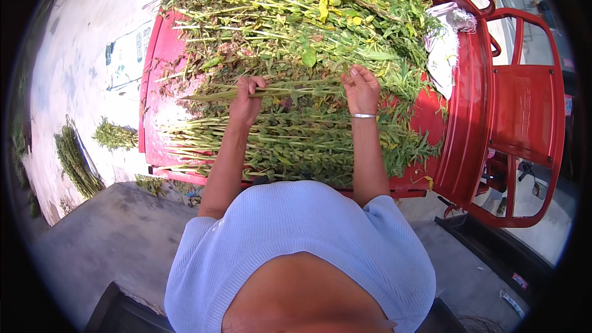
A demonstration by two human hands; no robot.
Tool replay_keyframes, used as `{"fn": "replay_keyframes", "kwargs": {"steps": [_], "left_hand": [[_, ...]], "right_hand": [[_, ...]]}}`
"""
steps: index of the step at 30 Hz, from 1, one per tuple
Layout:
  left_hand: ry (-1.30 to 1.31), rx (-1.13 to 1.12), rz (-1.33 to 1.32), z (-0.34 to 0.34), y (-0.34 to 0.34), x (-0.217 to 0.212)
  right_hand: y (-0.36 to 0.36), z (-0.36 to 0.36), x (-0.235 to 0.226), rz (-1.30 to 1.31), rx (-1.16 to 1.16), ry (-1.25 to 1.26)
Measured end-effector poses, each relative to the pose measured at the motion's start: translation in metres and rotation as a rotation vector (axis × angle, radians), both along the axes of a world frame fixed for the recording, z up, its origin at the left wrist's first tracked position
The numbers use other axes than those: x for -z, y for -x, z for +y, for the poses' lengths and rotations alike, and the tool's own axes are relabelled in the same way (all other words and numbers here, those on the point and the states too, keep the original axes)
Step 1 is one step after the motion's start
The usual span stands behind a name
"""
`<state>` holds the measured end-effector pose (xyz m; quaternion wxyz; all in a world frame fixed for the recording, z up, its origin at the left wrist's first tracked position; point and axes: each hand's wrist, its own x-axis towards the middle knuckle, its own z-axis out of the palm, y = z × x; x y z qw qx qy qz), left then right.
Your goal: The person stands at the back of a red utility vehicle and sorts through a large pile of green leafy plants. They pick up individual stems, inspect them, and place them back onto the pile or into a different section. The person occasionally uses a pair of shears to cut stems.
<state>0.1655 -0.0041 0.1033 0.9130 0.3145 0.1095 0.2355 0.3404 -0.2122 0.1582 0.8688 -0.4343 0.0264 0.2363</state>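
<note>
A thin bunch of green, pod-bearing stalks (296,91), by their look sesame, lies level between my two hands over the red truck bed (161,80). My left hand (246,100) is closed round the stems toward their bare, cut ends, which stick out to the left. Farther right, my right hand (361,90) pinches the leafy end between thumb and fingers; a silver bracelet sits on that wrist. Close to me, a row of similar stalks (290,148) lies side by side. Beyond my hands spreads a deeper heap of stalks (296,18) with yellowing leaves.
To the right, a white woven sack (441,55) rests by the bed's front wall, with a red metal seat frame (524,111) past it. Stalk bundles (77,157) lie on the pale ground at left. Dark troughs (487,253) stand low behind me.
</note>
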Motion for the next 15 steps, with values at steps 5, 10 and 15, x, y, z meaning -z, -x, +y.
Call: {"fn": "replay_keyframes", "kwargs": {"steps": [5,10,15], "left_hand": [[0.21,-0.049,0.058,-0.008,0.004,-0.018],[0.226,-0.067,0.06,-0.008,0.006,-0.011],[0.167,-0.04,0.077,-0.013,0.009,-0.012]], "right_hand": [[-0.038,-0.089,0.002,-0.082,0.226,0.189],[0.0,-0.1,0.002,-0.093,-0.146,0.455],[0.014,-0.058,0.019,-0.385,-0.403,1.037]]}}
